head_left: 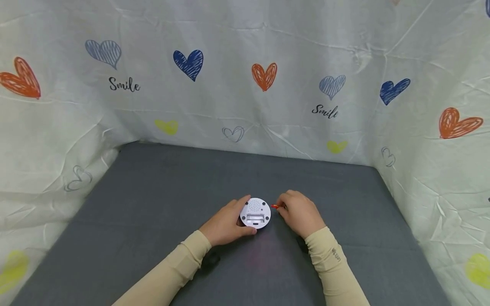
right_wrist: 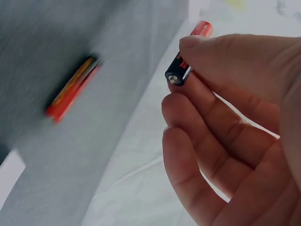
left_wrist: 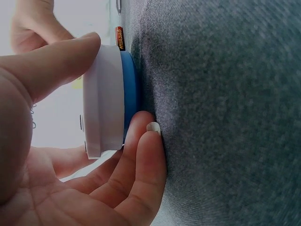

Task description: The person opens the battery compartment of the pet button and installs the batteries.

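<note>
Head view looks forward and down; wrist views share its tabletop [head_left: 183,182], up close

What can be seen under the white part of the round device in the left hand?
A blue part sits beneath the white part, facing the gray surface. The fingers of the left hand cover some of the blue edge, and its underside cannot be seen.

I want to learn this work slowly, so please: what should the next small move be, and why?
Probably the right hand should bring its pinched battery over to the white device, because the left hand holds it with the compartment facing up, uncovered and apparently empty.
</note>
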A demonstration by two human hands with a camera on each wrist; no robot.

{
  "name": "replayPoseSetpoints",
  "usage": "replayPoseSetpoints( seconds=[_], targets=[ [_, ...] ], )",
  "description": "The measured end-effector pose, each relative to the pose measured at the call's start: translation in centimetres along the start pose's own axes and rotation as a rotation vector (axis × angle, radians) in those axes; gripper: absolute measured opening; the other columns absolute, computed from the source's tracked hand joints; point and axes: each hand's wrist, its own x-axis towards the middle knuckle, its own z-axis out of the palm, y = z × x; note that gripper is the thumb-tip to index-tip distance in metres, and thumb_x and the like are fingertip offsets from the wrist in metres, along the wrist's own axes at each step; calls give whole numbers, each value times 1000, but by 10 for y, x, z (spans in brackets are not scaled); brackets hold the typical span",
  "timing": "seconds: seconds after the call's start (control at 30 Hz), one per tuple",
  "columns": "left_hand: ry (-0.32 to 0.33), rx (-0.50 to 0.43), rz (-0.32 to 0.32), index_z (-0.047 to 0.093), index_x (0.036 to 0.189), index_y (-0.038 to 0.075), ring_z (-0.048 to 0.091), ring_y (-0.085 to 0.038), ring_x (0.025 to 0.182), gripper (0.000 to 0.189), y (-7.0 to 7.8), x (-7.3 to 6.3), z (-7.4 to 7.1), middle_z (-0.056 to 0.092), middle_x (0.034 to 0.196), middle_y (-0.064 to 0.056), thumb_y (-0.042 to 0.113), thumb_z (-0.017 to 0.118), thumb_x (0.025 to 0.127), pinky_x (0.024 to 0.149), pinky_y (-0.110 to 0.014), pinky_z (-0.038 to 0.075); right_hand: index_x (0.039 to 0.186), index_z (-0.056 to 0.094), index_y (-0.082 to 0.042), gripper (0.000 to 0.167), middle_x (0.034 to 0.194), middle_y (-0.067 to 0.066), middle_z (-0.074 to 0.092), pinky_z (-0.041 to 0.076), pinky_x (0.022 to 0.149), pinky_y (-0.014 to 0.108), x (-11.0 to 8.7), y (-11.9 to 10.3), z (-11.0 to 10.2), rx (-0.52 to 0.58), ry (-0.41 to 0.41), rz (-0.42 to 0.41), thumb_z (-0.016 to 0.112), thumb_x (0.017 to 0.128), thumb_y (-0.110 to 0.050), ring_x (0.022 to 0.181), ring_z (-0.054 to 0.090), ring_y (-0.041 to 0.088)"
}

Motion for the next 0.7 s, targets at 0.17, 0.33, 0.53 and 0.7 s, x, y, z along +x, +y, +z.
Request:
replayPoseSetpoints(
  seconds=[0.17,0.33,0.53,0.7],
  targets=[
    [-8,1,-2,35,170,14,57,-12,86,99,1,-1,-1,62,128,-8,40,89,91,78,-32,49,97,81,-17,10,90,-5,69,56,73,34,-3,-19,-2,4,2,-72,88,92,-12,82,63,13],
    [-5,-1,13,35,170,13,57,-11,86,98,2,-2,-3,62,128,-9,39,88,92,77,-31,50,96,80,-17,11,91,-5,70,58,75,34,-4,-31,3,3,3,-141,88,91,-13,84,64,13],
    [-3,5,34,35,170,11,57,-12,90,98,0,-3,-2,62,133,-10,39,88,92,80,-31,50,94,79,-18,11,88,-6,68,57,73,32,-4,-38,12,-21,28,-208,88,90,-12,83,63,13],
    [-9,-7,40,34,170,11,58,-13,93,98,0,-4,-3,61,137,-13,39,87,93,82,-34,51,93,79,-18,12,85,-6,64,56,72,31,-3,-42,18,-26,59,-236,88,89,-12,81,61,13]
  ],
)
